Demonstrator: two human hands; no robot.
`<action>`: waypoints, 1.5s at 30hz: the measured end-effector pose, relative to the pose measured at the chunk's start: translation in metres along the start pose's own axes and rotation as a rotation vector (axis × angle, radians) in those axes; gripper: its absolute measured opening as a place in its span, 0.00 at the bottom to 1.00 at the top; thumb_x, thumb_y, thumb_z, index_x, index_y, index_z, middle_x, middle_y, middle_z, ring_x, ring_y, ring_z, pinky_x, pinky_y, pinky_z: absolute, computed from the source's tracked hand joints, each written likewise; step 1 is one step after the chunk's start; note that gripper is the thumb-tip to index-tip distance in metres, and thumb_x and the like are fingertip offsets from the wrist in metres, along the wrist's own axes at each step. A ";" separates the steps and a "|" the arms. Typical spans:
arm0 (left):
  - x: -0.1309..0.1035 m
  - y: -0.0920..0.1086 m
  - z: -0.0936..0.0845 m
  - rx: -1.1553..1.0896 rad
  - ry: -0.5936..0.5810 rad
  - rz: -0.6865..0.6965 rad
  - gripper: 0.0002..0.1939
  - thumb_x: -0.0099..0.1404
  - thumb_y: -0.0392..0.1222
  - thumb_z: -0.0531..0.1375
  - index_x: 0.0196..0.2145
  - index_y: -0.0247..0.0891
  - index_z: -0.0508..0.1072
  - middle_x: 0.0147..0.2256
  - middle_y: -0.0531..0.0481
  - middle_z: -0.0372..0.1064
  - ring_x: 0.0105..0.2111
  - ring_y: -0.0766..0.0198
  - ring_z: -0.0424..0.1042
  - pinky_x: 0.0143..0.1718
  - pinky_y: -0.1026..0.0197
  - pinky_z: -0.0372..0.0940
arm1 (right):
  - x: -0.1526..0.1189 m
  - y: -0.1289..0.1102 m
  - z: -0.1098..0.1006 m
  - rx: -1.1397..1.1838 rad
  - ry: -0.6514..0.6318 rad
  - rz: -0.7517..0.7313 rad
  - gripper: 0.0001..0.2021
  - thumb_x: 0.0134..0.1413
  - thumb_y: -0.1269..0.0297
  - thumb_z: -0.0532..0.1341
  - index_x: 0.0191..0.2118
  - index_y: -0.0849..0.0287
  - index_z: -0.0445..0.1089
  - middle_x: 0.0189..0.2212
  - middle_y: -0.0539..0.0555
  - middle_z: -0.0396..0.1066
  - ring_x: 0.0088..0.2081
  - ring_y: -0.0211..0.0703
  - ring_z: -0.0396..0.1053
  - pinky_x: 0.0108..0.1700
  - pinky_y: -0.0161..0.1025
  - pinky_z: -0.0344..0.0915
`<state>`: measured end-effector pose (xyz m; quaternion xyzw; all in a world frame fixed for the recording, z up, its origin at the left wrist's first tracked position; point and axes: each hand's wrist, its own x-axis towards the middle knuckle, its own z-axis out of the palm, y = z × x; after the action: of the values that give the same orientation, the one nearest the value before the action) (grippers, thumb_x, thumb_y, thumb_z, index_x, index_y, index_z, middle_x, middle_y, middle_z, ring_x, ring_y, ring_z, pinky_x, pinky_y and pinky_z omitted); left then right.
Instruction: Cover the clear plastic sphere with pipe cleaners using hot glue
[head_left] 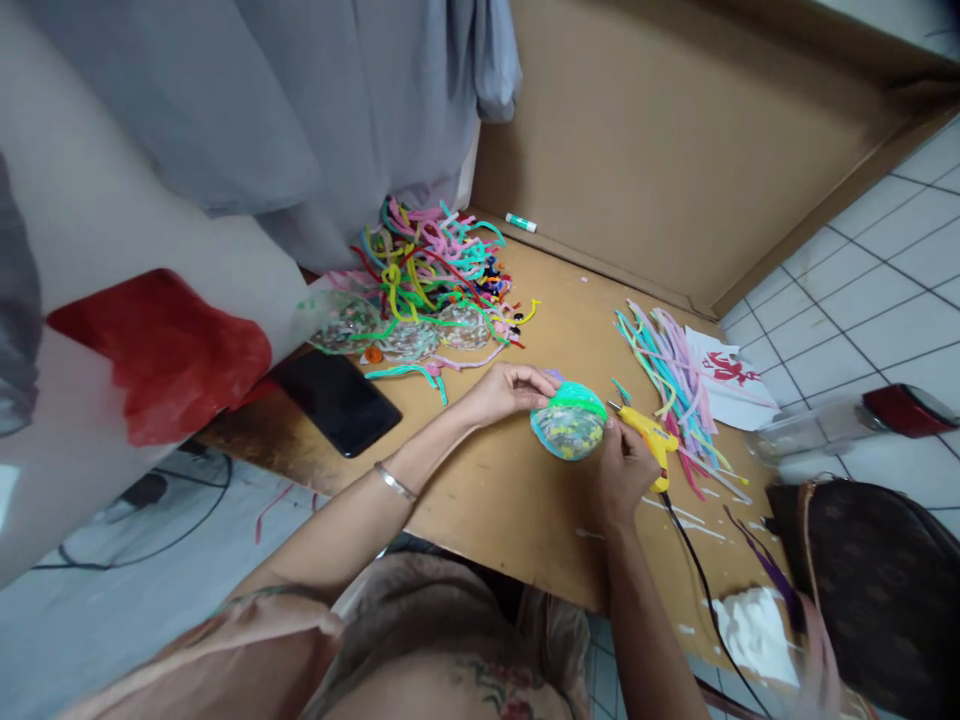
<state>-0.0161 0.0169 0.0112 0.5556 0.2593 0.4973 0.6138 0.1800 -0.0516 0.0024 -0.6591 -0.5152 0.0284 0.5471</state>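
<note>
As left hand (517,391) and right hand (628,475) hold it, the green-topped disc (570,428) looks blue-edged.

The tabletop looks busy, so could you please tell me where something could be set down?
Mostly bare patches lie between the colourful pile and the loose fuzzy strands, and between the left forearm and right forearm. It is crowded at the pile, around the glue gun, and rightward by the paper and bag.

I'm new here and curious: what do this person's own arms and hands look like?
The left hand and right hand wear no gloves. A silvery bangle circles the left forearm, with a loose pinkish sleeve higher up; the right forearm is uncovered.
</note>
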 end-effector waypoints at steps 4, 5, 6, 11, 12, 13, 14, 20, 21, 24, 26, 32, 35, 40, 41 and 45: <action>0.002 -0.004 -0.003 -0.034 0.031 -0.052 0.18 0.41 0.44 0.76 0.28 0.33 0.78 0.36 0.44 0.78 0.38 0.59 0.77 0.46 0.53 0.70 | 0.000 0.002 0.001 0.013 0.002 0.004 0.25 0.56 0.46 0.57 0.32 0.66 0.79 0.26 0.57 0.77 0.27 0.44 0.69 0.35 0.40 0.65; 0.002 -0.004 -0.003 -0.037 0.035 -0.063 0.19 0.40 0.44 0.76 0.28 0.33 0.78 0.35 0.44 0.78 0.37 0.60 0.76 0.45 0.53 0.70 | 0.000 0.002 0.001 0.014 0.001 0.003 0.25 0.56 0.45 0.57 0.32 0.66 0.78 0.25 0.57 0.76 0.27 0.43 0.69 0.34 0.39 0.65; 0.002 -0.005 -0.004 -0.043 0.037 -0.072 0.19 0.40 0.44 0.76 0.28 0.33 0.77 0.35 0.45 0.78 0.36 0.61 0.76 0.45 0.54 0.70 | 0.000 0.002 0.001 0.015 0.002 0.001 0.25 0.56 0.45 0.58 0.32 0.66 0.78 0.25 0.56 0.76 0.27 0.43 0.68 0.34 0.39 0.65; 0.002 -0.006 -0.008 -0.101 -0.016 -0.088 0.21 0.39 0.45 0.76 0.29 0.33 0.77 0.36 0.45 0.77 0.37 0.63 0.76 0.46 0.55 0.69 | 0.001 0.004 0.001 0.034 0.022 -0.010 0.25 0.55 0.44 0.58 0.32 0.66 0.78 0.25 0.56 0.76 0.27 0.43 0.68 0.34 0.39 0.65; 0.003 -0.006 -0.009 -0.106 -0.029 -0.086 0.22 0.39 0.46 0.77 0.30 0.33 0.77 0.36 0.44 0.77 0.37 0.63 0.76 0.47 0.55 0.69 | 0.001 0.005 0.001 0.033 0.020 -0.013 0.26 0.55 0.44 0.58 0.31 0.66 0.78 0.25 0.56 0.76 0.27 0.43 0.68 0.34 0.39 0.65; 0.003 -0.006 -0.009 -0.109 -0.038 -0.083 0.23 0.39 0.46 0.77 0.30 0.33 0.77 0.36 0.44 0.77 0.37 0.62 0.76 0.47 0.54 0.69 | 0.001 0.005 0.001 0.030 0.016 -0.016 0.26 0.55 0.44 0.58 0.31 0.66 0.78 0.25 0.56 0.76 0.27 0.43 0.68 0.34 0.39 0.65; 0.003 -0.007 -0.009 -0.111 -0.042 -0.079 0.23 0.39 0.47 0.77 0.30 0.33 0.77 0.37 0.44 0.78 0.37 0.62 0.76 0.47 0.54 0.69 | 0.001 0.005 0.001 0.027 0.010 -0.017 0.26 0.55 0.44 0.58 0.31 0.65 0.78 0.25 0.56 0.76 0.27 0.43 0.68 0.34 0.39 0.65; 0.006 -0.012 -0.010 -0.113 -0.037 -0.052 0.21 0.39 0.42 0.77 0.31 0.33 0.76 0.38 0.44 0.77 0.39 0.62 0.76 0.48 0.55 0.69 | 0.000 0.006 0.002 0.033 0.011 -0.024 0.26 0.57 0.44 0.57 0.33 0.65 0.78 0.28 0.58 0.78 0.29 0.45 0.71 0.36 0.41 0.67; 0.006 -0.013 -0.010 -0.103 -0.038 -0.044 0.22 0.41 0.41 0.76 0.33 0.33 0.77 0.38 0.44 0.77 0.38 0.62 0.76 0.48 0.55 0.69 | 0.000 0.006 0.002 0.034 0.012 -0.027 0.26 0.57 0.44 0.57 0.34 0.65 0.78 0.28 0.58 0.78 0.30 0.45 0.71 0.37 0.41 0.68; 0.003 -0.010 -0.008 -0.021 -0.038 0.017 0.30 0.47 0.35 0.73 0.50 0.35 0.73 0.41 0.43 0.75 0.39 0.63 0.75 0.46 0.57 0.70 | 0.000 0.005 0.002 0.037 0.001 -0.032 0.25 0.57 0.44 0.57 0.34 0.64 0.78 0.29 0.58 0.78 0.30 0.45 0.71 0.38 0.42 0.68; -0.001 -0.005 -0.005 0.104 -0.047 0.099 0.38 0.53 0.33 0.68 0.61 0.40 0.64 0.46 0.41 0.72 0.41 0.63 0.75 0.46 0.58 0.70 | 0.000 0.005 0.001 0.039 -0.006 -0.035 0.25 0.57 0.44 0.57 0.34 0.64 0.78 0.29 0.58 0.78 0.30 0.45 0.71 0.38 0.41 0.68; -0.009 0.014 0.003 0.639 -0.105 0.436 0.39 0.59 0.25 0.55 0.66 0.48 0.57 0.59 0.40 0.61 0.60 0.53 0.63 0.60 0.46 0.62 | -0.001 0.005 0.000 0.035 -0.034 -0.075 0.23 0.58 0.47 0.57 0.35 0.64 0.79 0.30 0.58 0.78 0.32 0.46 0.72 0.40 0.42 0.68; -0.009 0.016 0.004 0.734 -0.097 0.467 0.36 0.60 0.24 0.53 0.64 0.46 0.61 0.58 0.39 0.62 0.61 0.54 0.62 0.60 0.47 0.62 | -0.001 0.006 0.000 0.024 -0.031 -0.081 0.22 0.58 0.48 0.57 0.35 0.63 0.79 0.30 0.58 0.79 0.32 0.46 0.72 0.39 0.41 0.68; -0.007 0.013 0.004 0.734 -0.095 0.479 0.24 0.63 0.27 0.55 0.55 0.41 0.71 0.53 0.38 0.68 0.55 0.56 0.69 0.57 0.50 0.66 | -0.001 0.006 0.000 0.013 -0.033 -0.086 0.22 0.59 0.49 0.57 0.36 0.63 0.79 0.29 0.57 0.78 0.32 0.45 0.72 0.39 0.41 0.68; -0.007 0.012 0.003 0.726 -0.089 0.482 0.22 0.63 0.28 0.56 0.53 0.40 0.73 0.51 0.39 0.69 0.54 0.56 0.70 0.56 0.51 0.66 | -0.001 0.006 0.000 0.018 -0.038 -0.087 0.22 0.59 0.49 0.57 0.36 0.63 0.79 0.29 0.57 0.78 0.32 0.45 0.72 0.38 0.41 0.68; -0.006 0.007 0.001 0.716 -0.055 0.508 0.17 0.63 0.29 0.57 0.47 0.40 0.77 0.47 0.40 0.73 0.48 0.58 0.74 0.51 0.54 0.69 | -0.001 0.006 -0.001 0.036 -0.050 -0.075 0.22 0.59 0.49 0.57 0.37 0.63 0.79 0.30 0.58 0.79 0.33 0.46 0.72 0.39 0.41 0.68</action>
<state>-0.0196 0.0105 0.0168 0.7924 0.2540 0.4962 0.2477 0.1836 -0.0518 -0.0021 -0.6284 -0.5527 0.0335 0.5464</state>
